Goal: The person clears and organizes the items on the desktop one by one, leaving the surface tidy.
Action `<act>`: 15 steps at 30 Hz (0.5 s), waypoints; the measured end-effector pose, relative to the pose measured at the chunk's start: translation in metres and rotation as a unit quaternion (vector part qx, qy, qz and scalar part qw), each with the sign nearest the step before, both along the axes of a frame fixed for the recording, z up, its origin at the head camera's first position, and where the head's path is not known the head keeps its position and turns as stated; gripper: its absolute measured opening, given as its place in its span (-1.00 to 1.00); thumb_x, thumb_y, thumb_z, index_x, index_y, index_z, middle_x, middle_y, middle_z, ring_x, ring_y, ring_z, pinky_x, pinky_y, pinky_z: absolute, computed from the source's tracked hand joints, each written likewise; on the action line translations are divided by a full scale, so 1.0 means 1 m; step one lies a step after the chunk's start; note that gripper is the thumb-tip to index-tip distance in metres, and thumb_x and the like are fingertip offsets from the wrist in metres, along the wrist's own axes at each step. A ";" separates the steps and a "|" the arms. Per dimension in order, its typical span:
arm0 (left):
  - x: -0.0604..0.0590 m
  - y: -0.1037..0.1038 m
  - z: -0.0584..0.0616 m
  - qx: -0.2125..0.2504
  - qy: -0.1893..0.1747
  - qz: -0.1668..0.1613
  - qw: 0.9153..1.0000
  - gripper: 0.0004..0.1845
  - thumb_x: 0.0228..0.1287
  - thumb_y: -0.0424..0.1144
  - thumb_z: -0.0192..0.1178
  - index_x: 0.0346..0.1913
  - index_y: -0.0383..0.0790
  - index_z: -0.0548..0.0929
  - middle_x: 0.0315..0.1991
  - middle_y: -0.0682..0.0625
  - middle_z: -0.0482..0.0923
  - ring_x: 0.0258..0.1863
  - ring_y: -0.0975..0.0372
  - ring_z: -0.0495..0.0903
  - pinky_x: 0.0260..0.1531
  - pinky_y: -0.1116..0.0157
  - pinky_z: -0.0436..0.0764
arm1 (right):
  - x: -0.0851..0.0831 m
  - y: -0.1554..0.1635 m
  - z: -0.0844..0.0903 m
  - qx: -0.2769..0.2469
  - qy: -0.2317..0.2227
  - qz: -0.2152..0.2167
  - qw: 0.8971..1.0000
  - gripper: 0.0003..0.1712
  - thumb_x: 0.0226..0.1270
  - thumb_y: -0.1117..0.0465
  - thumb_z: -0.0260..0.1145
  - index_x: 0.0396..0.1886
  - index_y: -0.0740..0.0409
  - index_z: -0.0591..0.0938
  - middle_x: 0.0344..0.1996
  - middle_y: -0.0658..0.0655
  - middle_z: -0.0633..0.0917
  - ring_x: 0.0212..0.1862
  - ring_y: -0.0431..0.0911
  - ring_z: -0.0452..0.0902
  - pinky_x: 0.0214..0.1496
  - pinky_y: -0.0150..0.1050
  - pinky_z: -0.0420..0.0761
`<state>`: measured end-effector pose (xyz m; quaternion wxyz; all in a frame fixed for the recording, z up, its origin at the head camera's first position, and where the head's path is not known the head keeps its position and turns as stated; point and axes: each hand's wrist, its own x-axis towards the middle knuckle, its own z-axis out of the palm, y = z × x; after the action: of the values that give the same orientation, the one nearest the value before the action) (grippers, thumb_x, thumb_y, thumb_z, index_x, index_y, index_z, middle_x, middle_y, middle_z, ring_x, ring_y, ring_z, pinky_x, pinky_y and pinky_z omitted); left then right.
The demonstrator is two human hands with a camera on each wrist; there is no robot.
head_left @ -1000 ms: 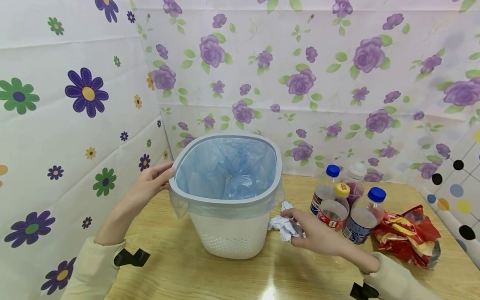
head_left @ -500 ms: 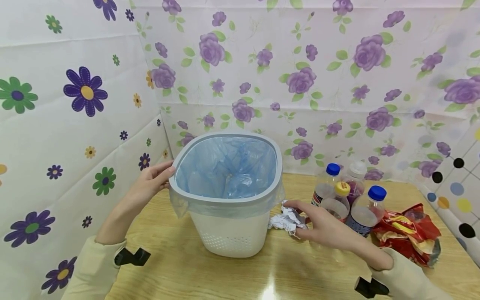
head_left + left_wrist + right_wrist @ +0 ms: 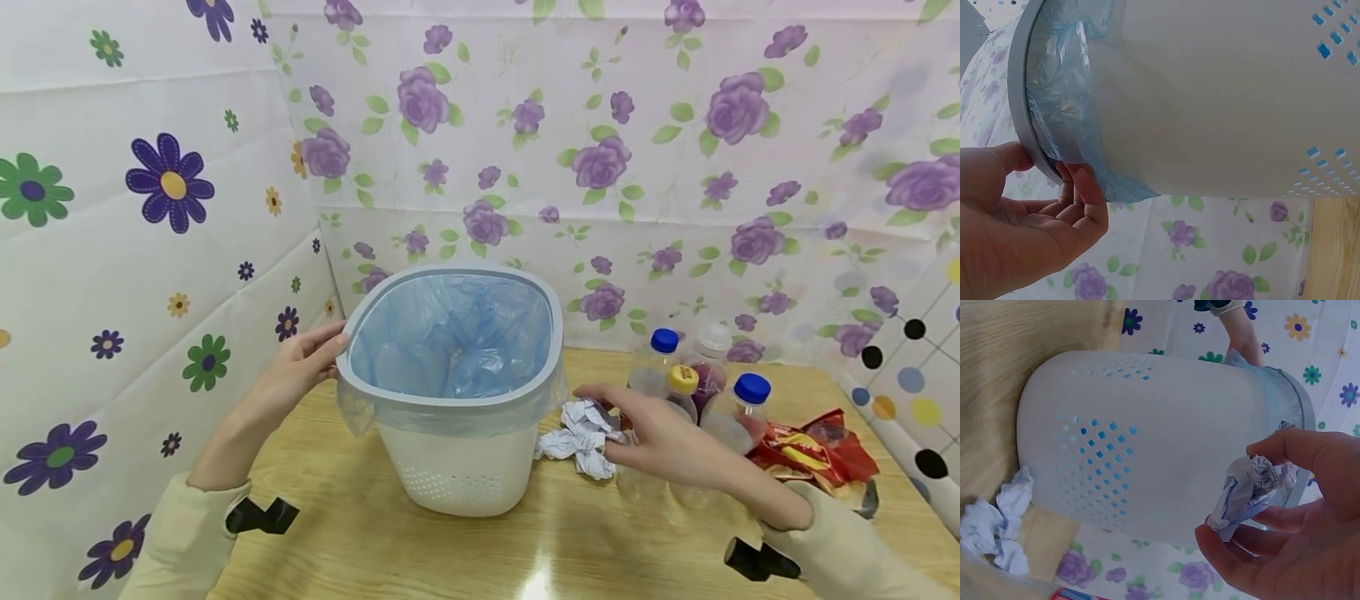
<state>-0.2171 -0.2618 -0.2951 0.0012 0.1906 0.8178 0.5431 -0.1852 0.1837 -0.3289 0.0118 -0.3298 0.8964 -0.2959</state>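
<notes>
The left hand (image 3: 303,367) holds the grey rim of the bin (image 3: 457,467); its thumb is on top of the rim and its fingers curl under the edge, as the left wrist view shows. The bin stands near the back left corner of the table (image 3: 360,542). It is white hard plastic with small holes low down, and it looks light and stiff. A thin blue bag (image 3: 450,342) lines it and folds over the rim. The bag is soft, crinkly and likely slippery, so the firm rim is the best place to hold.

Just right of the bin, crumpled paper (image 3: 581,437) lies on the table. The right hand (image 3: 652,437) pinches one paper ball (image 3: 1244,494) between thumb and fingers, as the right wrist view shows. The ball is very light, soft and easy to squash, so a gentle pinch anywhere should do.

Behind the hand stand plastic bottles (image 3: 738,408), smooth and round, with blue, yellow and white caps. Toward the right edge lies a shiny red wrapper (image 3: 813,454), crinkled and thin.
</notes>
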 end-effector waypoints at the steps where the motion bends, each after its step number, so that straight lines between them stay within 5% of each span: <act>1: 0.000 0.000 0.000 0.000 0.001 -0.001 1.000 -0.42 0.55 -0.08 -0.13 0.44 -0.38 0.19 0.07 0.11 0.52 -0.06 0.45 0.58 -0.06 0.50 0.59 | 0.001 0.000 0.003 0.002 0.002 -0.001 1.000 -0.34 0.27 0.29 0.30 0.37 0.03 0.35 0.21 0.09 0.55 -0.20 -0.26 0.54 -0.32 -0.39 0.56; 15: 0.001 0.001 0.001 0.009 0.000 -0.010 1.000 -0.43 0.56 -0.11 -0.15 0.43 -0.42 0.20 0.03 0.18 0.54 -0.09 0.44 0.58 -0.08 0.51 0.59 | 0.003 0.001 0.033 -0.012 0.006 0.001 1.000 -0.29 0.33 0.31 0.23 0.45 -0.05 0.27 0.24 0.11 0.51 -0.54 -0.31 0.40 -0.46 -0.37 0.50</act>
<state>-0.2165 -0.2613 -0.2939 0.0048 0.1987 0.8112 0.5500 -0.1826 0.1850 -0.2957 0.0022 -0.3323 0.8927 -0.3044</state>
